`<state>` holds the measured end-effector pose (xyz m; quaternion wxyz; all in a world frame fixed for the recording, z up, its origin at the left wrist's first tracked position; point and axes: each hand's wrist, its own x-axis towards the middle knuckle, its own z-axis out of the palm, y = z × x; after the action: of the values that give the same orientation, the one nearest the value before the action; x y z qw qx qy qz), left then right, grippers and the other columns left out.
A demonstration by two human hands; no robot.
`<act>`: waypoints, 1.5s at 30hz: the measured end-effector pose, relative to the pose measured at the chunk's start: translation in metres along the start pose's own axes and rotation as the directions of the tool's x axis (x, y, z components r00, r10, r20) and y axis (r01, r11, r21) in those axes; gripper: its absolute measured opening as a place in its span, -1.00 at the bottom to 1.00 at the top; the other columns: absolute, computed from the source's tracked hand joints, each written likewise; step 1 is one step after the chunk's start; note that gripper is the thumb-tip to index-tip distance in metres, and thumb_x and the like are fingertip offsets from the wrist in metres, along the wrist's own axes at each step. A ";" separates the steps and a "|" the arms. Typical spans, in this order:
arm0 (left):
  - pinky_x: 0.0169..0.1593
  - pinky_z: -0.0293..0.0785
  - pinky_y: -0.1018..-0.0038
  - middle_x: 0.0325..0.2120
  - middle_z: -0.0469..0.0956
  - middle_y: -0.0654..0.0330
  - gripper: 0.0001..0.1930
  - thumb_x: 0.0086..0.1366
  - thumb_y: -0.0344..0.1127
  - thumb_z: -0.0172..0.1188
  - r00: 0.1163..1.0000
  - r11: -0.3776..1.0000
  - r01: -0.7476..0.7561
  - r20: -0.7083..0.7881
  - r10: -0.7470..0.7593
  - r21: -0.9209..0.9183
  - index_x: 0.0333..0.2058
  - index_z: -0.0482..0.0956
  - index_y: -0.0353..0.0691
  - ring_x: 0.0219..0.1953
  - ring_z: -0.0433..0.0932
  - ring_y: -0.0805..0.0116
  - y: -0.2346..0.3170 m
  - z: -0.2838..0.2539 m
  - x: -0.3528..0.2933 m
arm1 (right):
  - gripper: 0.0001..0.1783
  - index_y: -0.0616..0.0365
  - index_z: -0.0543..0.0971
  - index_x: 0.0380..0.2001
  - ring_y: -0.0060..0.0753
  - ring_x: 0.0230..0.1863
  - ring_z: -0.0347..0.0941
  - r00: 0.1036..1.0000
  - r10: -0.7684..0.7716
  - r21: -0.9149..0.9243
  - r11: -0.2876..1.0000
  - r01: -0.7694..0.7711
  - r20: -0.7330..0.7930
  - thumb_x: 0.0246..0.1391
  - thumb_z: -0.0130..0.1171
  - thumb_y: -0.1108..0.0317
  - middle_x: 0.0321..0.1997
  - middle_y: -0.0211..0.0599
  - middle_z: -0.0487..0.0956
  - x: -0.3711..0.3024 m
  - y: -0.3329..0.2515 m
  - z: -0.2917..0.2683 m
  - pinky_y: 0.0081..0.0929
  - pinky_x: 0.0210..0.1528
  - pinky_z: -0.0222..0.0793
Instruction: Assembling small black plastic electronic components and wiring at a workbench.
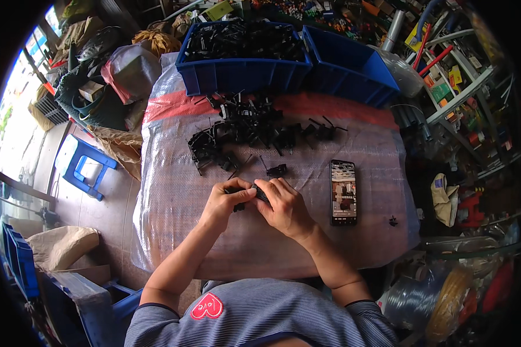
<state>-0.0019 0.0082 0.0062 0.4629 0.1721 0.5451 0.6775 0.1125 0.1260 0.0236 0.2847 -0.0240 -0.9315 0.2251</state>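
Observation:
Close together over the near middle of the table, my left hand (224,202) and my right hand (285,207) both grip a small black plastic part (262,194). Fingers and thumbs are closed round it and hide most of its shape. Just beyond my fingertips lies a single loose black part (276,170) with a thin rod sticking up. Farther off spreads a heap of similar black parts with thin rods (246,124), tangled together. To the right of my right hand, a phone (344,194) with a lit screen lies on the table.
A blue bin (243,72) full of black parts stands at the far edge, beside another blue bin (353,75). A woven plastic sheet (376,248) covers the table. One small black piece (393,221) lies at right. A blue stool (87,168) stands left; cluttered shelves (463,98) rise at right.

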 end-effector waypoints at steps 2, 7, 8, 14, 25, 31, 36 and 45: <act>-0.35 0.31 0.64 -0.53 0.48 0.29 -0.87 0.05 -0.38 0.23 1.000 1.000 -0.018 -0.004 0.018 0.023 -0.42 0.51 -0.28 -0.47 0.43 0.55 0.000 0.003 -0.002 | -0.59 0.31 0.41 -0.22 -0.14 -0.30 0.40 0.999 0.036 0.039 0.999 -0.037 0.014 -0.25 0.20 0.48 -0.38 -0.11 0.43 0.000 0.000 0.000 -0.35 -0.24 0.37; -0.26 0.30 0.65 -0.49 0.50 0.29 -0.81 0.03 -0.37 0.26 0.989 0.966 -0.124 -0.050 0.139 0.227 -0.38 0.51 -0.30 -0.38 0.41 0.57 -0.004 0.009 -0.007 | -0.64 0.28 0.40 -0.25 -0.07 -0.32 0.42 0.998 0.066 0.046 0.997 -0.066 -0.010 -0.25 0.11 0.59 -0.40 -0.09 0.44 -0.008 0.007 0.012 -0.31 -0.28 0.38; -0.26 0.30 0.65 -0.49 0.50 0.29 -0.81 0.03 -0.37 0.26 0.989 0.966 -0.124 -0.048 0.138 0.228 -0.38 0.51 -0.30 -0.38 0.41 0.57 -0.005 0.009 -0.007 | -0.64 0.28 0.40 -0.25 -0.07 -0.32 0.42 0.998 0.067 0.045 0.997 -0.067 -0.011 -0.25 0.11 0.59 -0.40 -0.09 0.44 -0.009 0.007 0.015 -0.31 -0.28 0.38; -0.29 0.30 0.64 -0.50 0.49 0.31 -0.83 0.01 -0.42 0.26 0.980 0.975 -0.169 -0.079 0.182 0.146 -0.40 0.49 -0.27 -0.41 0.41 0.58 -0.002 0.008 -0.005 | -0.65 0.29 0.38 -0.27 -0.06 -0.32 0.42 0.994 0.080 0.061 0.995 -0.076 -0.069 -0.25 0.11 0.59 -0.37 -0.10 0.45 -0.006 0.006 0.023 -0.30 -0.28 0.37; -0.31 0.45 0.46 -0.52 0.47 0.23 -0.87 0.06 -0.48 0.14 0.947 0.902 -0.234 -0.293 0.128 -0.364 -0.37 0.42 -0.17 -0.46 0.49 0.39 0.040 -0.036 0.013 | -0.35 0.26 0.30 0.04 -0.08 -0.20 0.38 0.996 0.036 0.130 0.990 -0.046 0.078 -0.21 0.24 0.46 -0.16 -0.09 0.43 -0.010 -0.001 0.019 -0.30 -0.12 0.31; -0.17 0.45 0.17 -0.39 0.47 0.23 -0.80 0.09 -0.30 0.10 0.973 0.877 -0.178 -0.212 0.090 -0.446 -0.28 0.39 -0.09 -0.32 0.49 0.25 0.117 -0.032 0.067 | -0.54 0.20 0.41 -0.15 -0.16 -0.17 0.35 0.938 0.027 0.005 1.000 -0.030 0.344 -0.22 0.23 0.40 -0.22 -0.20 0.42 -0.018 0.000 0.014 -0.35 -0.11 0.30; -0.07 0.31 -0.10 -0.42 0.44 0.20 -0.73 0.00 -0.19 0.13 0.961 0.784 -0.264 -0.227 0.161 -0.562 -0.32 0.40 -0.17 -0.22 0.40 0.06 0.190 -0.017 0.184 | -0.56 0.19 0.43 -0.19 -0.17 -0.17 0.33 0.948 0.023 0.036 0.999 -0.036 0.317 -0.24 0.24 0.42 -0.21 -0.22 0.41 -0.018 0.005 0.014 -0.36 -0.11 0.30; -0.02 0.16 0.27 -0.19 0.39 0.10 -0.41 -0.05 0.15 0.16 0.805 0.870 -0.441 -0.333 0.491 0.220 -0.12 0.44 -0.15 -0.13 0.29 0.21 0.263 -0.009 0.335 | -0.63 0.16 0.41 -0.28 -0.24 -0.23 0.32 0.938 0.075 -0.040 0.997 -0.065 0.339 -0.25 0.25 0.41 -0.27 -0.27 0.39 -0.018 0.013 0.010 -0.39 -0.16 0.29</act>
<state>-0.2955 0.2817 0.1485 0.1556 0.1971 0.6082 0.7530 0.1206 0.1305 0.0011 0.1112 -0.0218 -0.9683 0.2227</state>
